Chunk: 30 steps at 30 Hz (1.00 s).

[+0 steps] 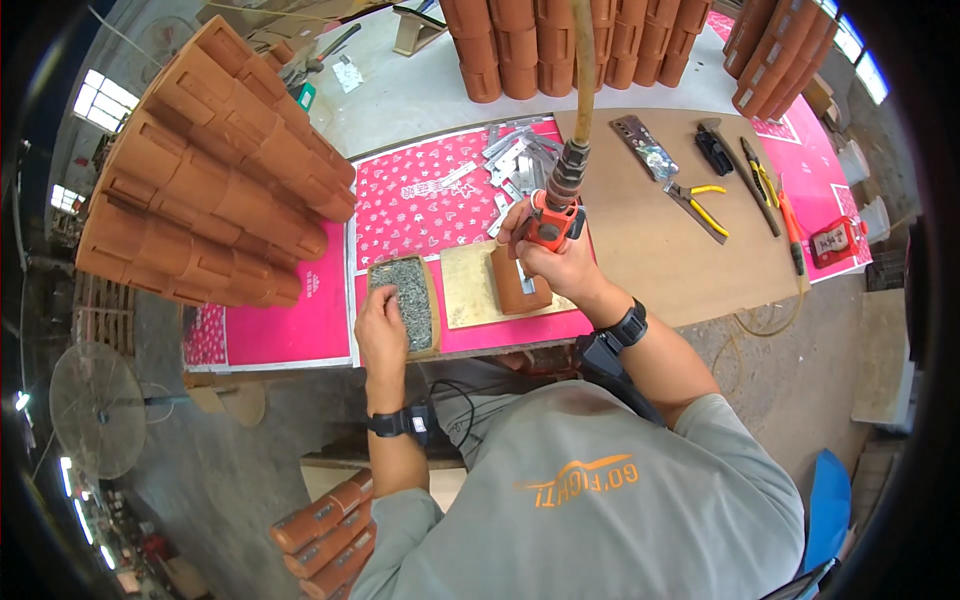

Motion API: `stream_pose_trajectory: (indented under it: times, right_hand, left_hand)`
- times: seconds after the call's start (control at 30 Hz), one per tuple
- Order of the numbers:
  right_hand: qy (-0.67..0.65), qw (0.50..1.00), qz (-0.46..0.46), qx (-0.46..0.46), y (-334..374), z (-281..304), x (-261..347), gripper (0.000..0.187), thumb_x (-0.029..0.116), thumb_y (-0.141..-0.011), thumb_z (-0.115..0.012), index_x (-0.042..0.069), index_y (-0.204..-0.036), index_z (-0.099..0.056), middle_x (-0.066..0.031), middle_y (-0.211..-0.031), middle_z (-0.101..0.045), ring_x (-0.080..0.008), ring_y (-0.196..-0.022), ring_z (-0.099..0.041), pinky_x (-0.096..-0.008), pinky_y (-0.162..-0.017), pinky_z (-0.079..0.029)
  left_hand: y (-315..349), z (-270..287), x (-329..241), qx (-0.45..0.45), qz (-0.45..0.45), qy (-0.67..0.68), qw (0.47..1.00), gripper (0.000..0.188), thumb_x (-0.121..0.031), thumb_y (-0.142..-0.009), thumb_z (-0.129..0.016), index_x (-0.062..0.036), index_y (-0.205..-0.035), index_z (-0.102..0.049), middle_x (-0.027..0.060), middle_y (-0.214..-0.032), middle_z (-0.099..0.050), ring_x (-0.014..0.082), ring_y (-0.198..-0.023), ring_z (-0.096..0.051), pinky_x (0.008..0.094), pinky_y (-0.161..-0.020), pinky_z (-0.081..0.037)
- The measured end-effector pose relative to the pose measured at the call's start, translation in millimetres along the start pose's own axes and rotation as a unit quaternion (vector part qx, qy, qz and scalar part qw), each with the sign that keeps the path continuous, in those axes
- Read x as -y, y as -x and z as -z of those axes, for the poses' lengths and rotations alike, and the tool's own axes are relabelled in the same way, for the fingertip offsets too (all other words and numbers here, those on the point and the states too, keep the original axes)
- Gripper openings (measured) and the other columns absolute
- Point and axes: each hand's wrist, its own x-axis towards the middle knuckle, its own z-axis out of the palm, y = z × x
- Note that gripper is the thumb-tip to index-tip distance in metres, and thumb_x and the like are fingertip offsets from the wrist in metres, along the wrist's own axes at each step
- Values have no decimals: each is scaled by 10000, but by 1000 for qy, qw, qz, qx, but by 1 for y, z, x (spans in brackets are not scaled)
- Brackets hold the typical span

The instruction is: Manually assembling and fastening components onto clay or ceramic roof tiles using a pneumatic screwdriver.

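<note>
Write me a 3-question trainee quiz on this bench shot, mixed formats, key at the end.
1. True or false: the right hand grips the orange pneumatic tool with its hose running upward.
2. Multiple choice: what does the left hand rest at?
A. the yellow-handled pliers
B. the tray of small grey fasteners
C. the stack of terracotta pots
3. Fill in: the tool's tip points down at a metal bracket lying on a ______-coloured block, which sits on a wooden board.

Key: 1 true; 2 B; 3 terracotta
</note>
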Motion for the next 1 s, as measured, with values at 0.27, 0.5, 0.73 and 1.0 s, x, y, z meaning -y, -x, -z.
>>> stream_pose_trajectory:
  times: [0.27,0.5,0.73,1.0]
  right_hand:
    - [11,1000,-4,2,-1,1,-2,351,-39,-785,-581,40,-1120,-514,-63,-954,-639,-138,-882,-632,-308,-768,-534]
    - [18,1000,25,-7,-2,2,-4,310,-46,-776,-584,32,-1074,-543,-57,-922,-643,-133,-859,-628,-307,-767,-532]
    - [22,999,20,-13,-2,1,-2,284,-43,-771,-589,25,-1045,-563,-58,-919,-642,-129,-846,-624,-308,-763,-531]
    - [39,999,13,-2,-2,2,-2,283,-40,-768,-595,26,-1042,-567,-57,-911,-644,-126,-842,-625,-306,-762,-530]
  left_hand:
    - [0,3,2,-17,25,37,999,228,-15,-898,-586,-5,-1118,-647,192,-1021,-685,331,-950,-672,389,-813,-529]
    - [2,-5,11,-35,77,226,970,217,23,-914,-592,45,-1125,-638,170,-1023,-709,208,-916,-703,311,-780,-563]
    - [0,-1,8,-28,142,283,948,183,-7,-917,-630,45,-1091,-649,77,-912,-699,129,-762,-676,249,-696,-551]
    - [-5,6,6,-18,221,532,817,186,-176,-974,-622,3,-1024,-630,10,-790,-611,102,-669,-605,223,-578,-493]
